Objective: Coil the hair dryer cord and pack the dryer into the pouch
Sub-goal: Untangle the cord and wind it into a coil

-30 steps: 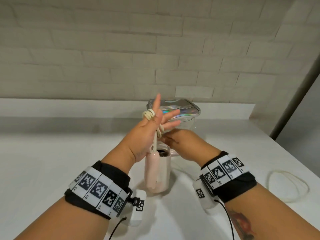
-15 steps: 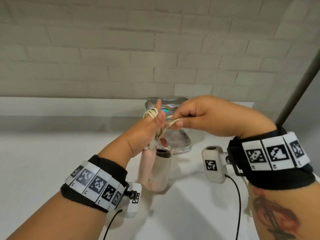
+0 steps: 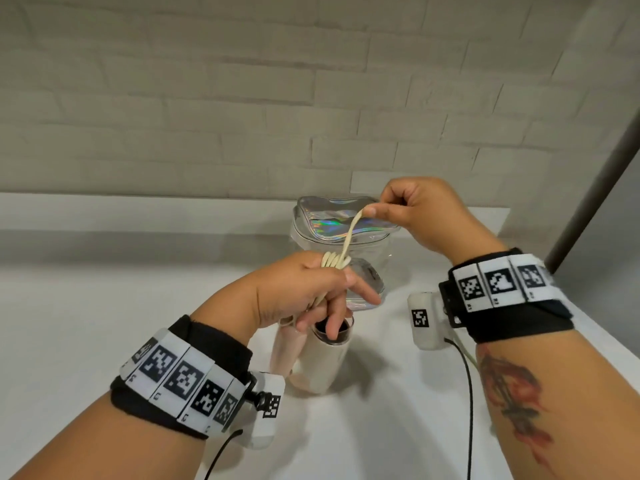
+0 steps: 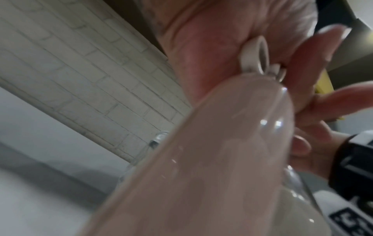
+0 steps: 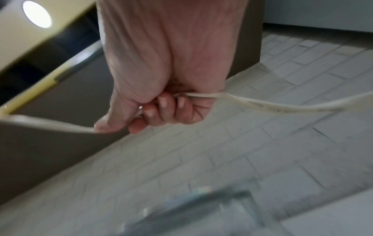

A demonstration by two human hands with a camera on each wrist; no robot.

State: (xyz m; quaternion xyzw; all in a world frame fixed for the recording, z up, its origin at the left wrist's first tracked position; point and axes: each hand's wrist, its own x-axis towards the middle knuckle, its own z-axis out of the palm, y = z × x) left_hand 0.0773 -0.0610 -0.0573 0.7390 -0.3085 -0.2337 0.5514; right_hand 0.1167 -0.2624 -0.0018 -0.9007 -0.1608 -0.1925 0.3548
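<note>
The pale pink hair dryer (image 3: pixel 311 355) (image 4: pixel 212 167) hangs upright just above the white table (image 3: pixel 86 323), under my left hand (image 3: pixel 308 289). Several turns of the cream cord (image 3: pixel 335 261) are wound around that hand's fingers, and the fingers curl over the strands. My right hand (image 3: pixel 408 211) (image 5: pixel 161 102), raised to the right, grips the cord (image 5: pixel 262 104) in a fist and pulls a taut stretch (image 3: pixel 351 233) up from the coil. Behind both hands stands the clear pouch (image 3: pixel 349 223) with an iridescent lid.
A grey brick wall (image 3: pixel 242 98) and a low ledge (image 3: pixel 104 213) run behind the table. A dark pole (image 3: pixel 595 192) slants at the right edge. Black sensor cables (image 3: pixel 469 393) hang from both wristbands.
My right hand has risen up and to the right, drawing the cord taut. My left hand has turned palm down, and its fingers have curled over the wound turns.
</note>
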